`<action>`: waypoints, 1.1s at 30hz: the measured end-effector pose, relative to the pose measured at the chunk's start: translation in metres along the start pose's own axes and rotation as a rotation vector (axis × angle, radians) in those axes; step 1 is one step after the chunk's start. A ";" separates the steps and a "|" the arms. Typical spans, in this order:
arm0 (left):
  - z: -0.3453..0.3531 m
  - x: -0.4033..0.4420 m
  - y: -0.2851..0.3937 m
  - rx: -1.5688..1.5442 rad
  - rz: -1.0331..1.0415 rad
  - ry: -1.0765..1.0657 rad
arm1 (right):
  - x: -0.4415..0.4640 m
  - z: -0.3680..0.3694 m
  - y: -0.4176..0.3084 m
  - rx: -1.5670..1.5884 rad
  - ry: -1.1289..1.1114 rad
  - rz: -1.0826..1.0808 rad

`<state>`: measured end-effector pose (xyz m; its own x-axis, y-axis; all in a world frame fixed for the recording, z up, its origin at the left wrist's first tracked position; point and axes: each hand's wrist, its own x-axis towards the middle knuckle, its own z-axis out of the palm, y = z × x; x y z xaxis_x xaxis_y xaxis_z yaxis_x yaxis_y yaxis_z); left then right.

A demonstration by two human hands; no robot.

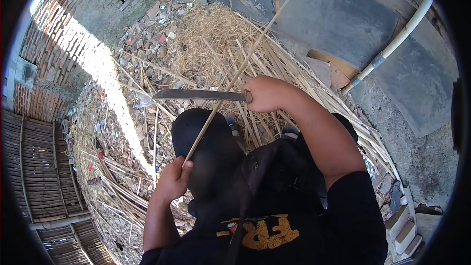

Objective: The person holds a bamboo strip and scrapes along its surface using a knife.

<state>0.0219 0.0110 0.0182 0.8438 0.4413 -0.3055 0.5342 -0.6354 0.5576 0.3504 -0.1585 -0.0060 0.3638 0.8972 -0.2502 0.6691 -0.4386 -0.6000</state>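
My left hand (175,179) is closed around the lower end of a long bamboo strip (249,58), thumb lying along it. The strip slants up and away to the right, past my dark-clothed knee (196,130). In my right hand (265,93) is the handle of a machete (191,94), fingers wrapped round it. Its dark, long blade points left and crosses the strip near the handle. Blade and strip appear to touch, but whether the edge bites into the bamboo I cannot tell.
Beyond my knees lies a heap of pale shavings (203,32). Many split bamboo strips (289,68) spread to the right. Rubble (147,76) covers the ground at left, below a brick wall (54,64). A white pipe (400,37) leans against grey panels (338,19) at right.
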 end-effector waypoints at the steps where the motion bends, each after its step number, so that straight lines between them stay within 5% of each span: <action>1: 0.000 0.000 0.004 -0.004 -0.005 -0.010 | -0.007 -0.003 -0.009 -0.061 0.041 -0.003; 5: 0.006 -0.002 0.009 0.057 -0.028 0.003 | 0.005 -0.014 0.009 0.086 -0.115 0.108; 13: 0.004 0.001 0.007 0.040 0.020 0.021 | -0.012 -0.004 0.000 -0.139 0.076 -0.022; 17: 0.006 0.004 0.007 0.041 0.006 0.043 | 0.011 -0.030 0.056 0.099 0.034 0.160; 21: 0.004 0.003 0.001 -0.008 0.012 0.021 | -0.001 -0.018 0.034 0.061 0.207 0.040; 24: 0.004 0.002 0.007 0.028 0.027 0.015 | -0.019 -0.020 -0.015 -0.192 0.011 0.026; 29: 0.009 0.000 0.005 0.024 0.004 0.053 | 0.010 -0.045 0.084 0.136 0.268 0.261; 33: 0.004 -0.002 0.001 0.017 0.012 0.055 | -0.010 -0.058 0.096 0.277 0.434 0.399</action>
<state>0.0211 0.0065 0.0166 0.8461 0.4676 -0.2559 0.5254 -0.6510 0.5478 0.4489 -0.2126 -0.0167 0.8174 0.5406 -0.1990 0.2579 -0.6523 -0.7128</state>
